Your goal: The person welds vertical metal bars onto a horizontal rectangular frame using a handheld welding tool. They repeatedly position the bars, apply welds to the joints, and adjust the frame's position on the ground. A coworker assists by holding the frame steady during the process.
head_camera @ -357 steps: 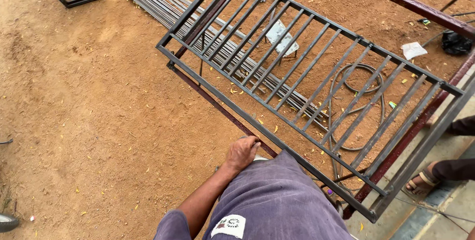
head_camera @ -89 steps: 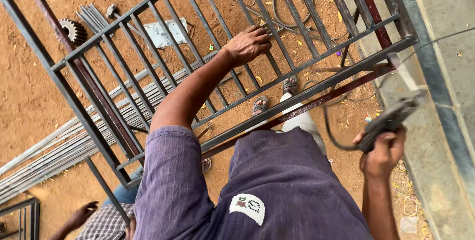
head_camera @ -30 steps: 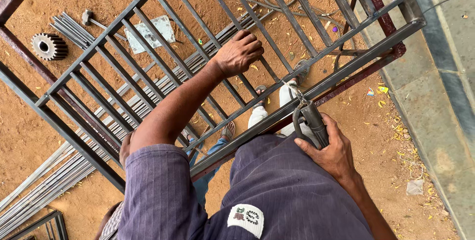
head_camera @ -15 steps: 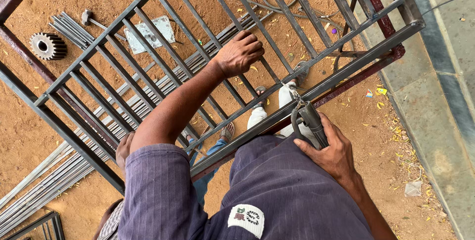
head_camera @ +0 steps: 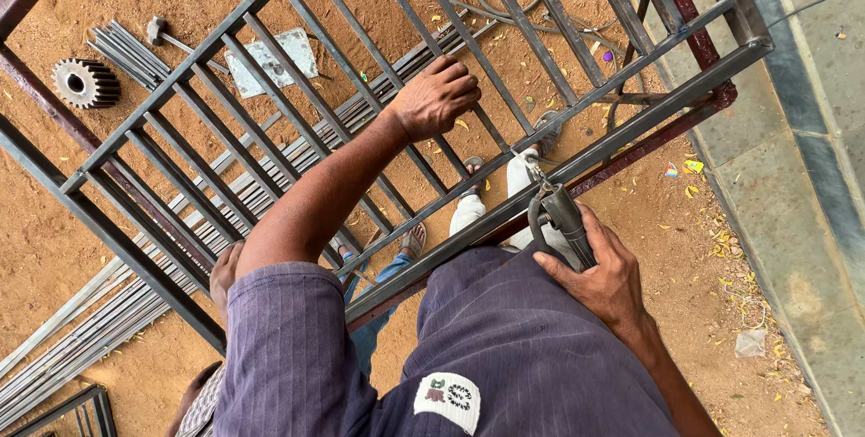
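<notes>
A dark steel window grille (head_camera: pixel 631 126) lies flat and raised above the sandy ground in the head view. My left hand (head_camera: pixel 437 95) reaches out over it and is closed on one of its thin inner bars. My right hand (head_camera: pixel 604 275) grips a grey welding electrode holder (head_camera: pixel 563 221) close to my body. The holder's tip touches the grille's near frame bar by a joint. My purple shirt fills the bottom of the view.
Under the grille show sandalled feet (head_camera: pixel 545 129) and white trouser legs (head_camera: pixel 518 186). Another person's hand (head_camera: pixel 225 273) rests at the grille's lower left. A toothed gear (head_camera: pixel 86 83), hammer (head_camera: pixel 162 31), steel rods (head_camera: pixel 81 338) and cables (head_camera: pixel 505 4) lie on the sand. A concrete ledge (head_camera: pixel 802 176) runs right.
Three seconds ago my right hand held the holder out to the right; now it sits at the near frame bar. Over the last second nothing has visibly moved.
</notes>
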